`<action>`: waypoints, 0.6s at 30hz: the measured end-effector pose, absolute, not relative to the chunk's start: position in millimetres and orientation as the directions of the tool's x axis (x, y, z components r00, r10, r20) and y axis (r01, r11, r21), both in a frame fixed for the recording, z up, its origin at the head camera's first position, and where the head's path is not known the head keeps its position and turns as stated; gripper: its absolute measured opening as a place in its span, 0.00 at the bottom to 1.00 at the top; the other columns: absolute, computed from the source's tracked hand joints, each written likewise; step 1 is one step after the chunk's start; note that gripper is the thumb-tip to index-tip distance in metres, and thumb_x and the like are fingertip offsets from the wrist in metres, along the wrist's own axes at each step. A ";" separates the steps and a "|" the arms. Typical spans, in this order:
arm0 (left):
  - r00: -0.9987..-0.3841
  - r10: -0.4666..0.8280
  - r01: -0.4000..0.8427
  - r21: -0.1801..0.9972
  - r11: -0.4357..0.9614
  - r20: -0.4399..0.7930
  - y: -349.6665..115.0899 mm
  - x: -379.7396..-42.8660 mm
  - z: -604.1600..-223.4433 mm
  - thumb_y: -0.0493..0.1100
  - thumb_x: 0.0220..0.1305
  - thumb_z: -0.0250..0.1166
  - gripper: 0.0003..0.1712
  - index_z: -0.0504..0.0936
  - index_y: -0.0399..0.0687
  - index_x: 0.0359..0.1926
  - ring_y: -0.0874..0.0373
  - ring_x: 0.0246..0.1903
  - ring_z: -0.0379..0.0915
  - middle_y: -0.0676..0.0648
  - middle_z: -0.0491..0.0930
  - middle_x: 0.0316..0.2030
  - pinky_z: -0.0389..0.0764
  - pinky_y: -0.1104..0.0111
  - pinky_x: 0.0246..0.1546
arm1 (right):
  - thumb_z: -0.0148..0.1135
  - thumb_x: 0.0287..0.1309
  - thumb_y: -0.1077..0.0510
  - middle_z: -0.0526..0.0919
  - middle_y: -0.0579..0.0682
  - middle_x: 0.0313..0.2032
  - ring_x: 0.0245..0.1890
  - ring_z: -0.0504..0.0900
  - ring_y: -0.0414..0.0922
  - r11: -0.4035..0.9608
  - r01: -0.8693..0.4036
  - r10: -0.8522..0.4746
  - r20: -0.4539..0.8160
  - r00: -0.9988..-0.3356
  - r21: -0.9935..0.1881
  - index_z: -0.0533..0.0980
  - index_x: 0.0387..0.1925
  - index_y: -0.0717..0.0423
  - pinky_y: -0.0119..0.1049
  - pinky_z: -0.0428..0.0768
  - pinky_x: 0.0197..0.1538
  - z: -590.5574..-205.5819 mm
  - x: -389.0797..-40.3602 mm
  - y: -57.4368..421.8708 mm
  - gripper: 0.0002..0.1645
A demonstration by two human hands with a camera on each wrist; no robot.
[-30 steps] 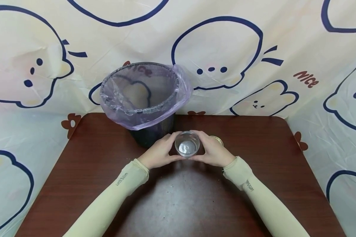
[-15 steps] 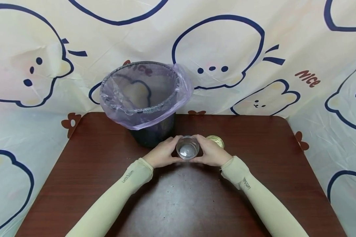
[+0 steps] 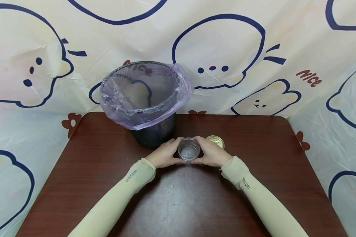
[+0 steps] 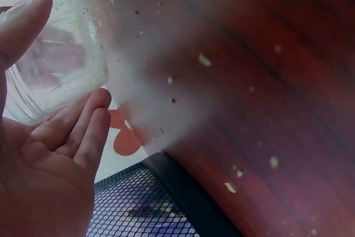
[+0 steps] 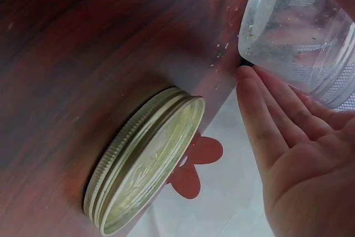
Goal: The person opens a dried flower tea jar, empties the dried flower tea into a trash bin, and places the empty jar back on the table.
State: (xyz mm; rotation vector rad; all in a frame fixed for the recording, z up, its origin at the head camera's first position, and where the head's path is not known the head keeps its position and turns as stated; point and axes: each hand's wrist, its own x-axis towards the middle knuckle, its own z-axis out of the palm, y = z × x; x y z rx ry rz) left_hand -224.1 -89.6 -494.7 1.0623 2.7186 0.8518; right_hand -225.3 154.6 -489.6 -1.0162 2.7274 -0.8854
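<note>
A clear, see-through jar [image 3: 189, 150] with a threaded neck stands mouth up between the two hands. My left hand [image 3: 165, 153] grips it from the left and my right hand [image 3: 212, 152] from the right, fingers and thumbs curved round its sides. Small flecks cling to the inside of the jar, as the left wrist view shows. Whether its base touches the table cannot be told. Just behind the right hand, a gold screw lid [image 5: 147, 162] lies inner side up on the table.
Behind the left hand stands a black mesh bin [image 3: 155, 133] with a purple bag [image 3: 136, 122] folded over its rim. Light and dark crumbs [image 4: 230, 187] are scattered on the brown table [image 3: 255, 141]. A printed cloth [image 3: 213, 42] hangs behind and at the sides.
Both hands have brought the jar slightly nearer the person and lower in the head view. More of the gold lid shows behind the right hand. The bin has stayed put.
</note>
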 end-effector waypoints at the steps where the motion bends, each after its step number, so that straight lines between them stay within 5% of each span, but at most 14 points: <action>1: -0.750 0.653 0.595 0.537 0.598 0.104 -89.2 -223.9 -495.0 0.51 0.56 0.81 0.48 0.66 0.40 0.70 0.45 0.56 0.79 0.37 0.79 0.56 0.81 0.53 0.59 | 0.85 0.45 0.51 0.83 0.59 0.56 0.57 0.83 0.53 0.612 -0.567 -0.626 0.101 -0.773 -0.551 0.70 0.62 0.65 0.49 0.80 0.62 -490.0 -225.2 154.7 0.48; 18: -0.758 0.651 0.552 0.564 0.614 0.031 -89.4 -226.5 -501.3 0.54 0.57 0.79 0.49 0.64 0.45 0.73 0.46 0.57 0.78 0.38 0.78 0.57 0.80 0.53 0.59 | 0.84 0.47 0.48 0.84 0.58 0.56 0.57 0.84 0.52 0.641 -0.546 -0.625 0.046 -0.779 -0.540 0.69 0.64 0.62 0.48 0.81 0.60 -492.8 -226.0 155.3 0.48</action>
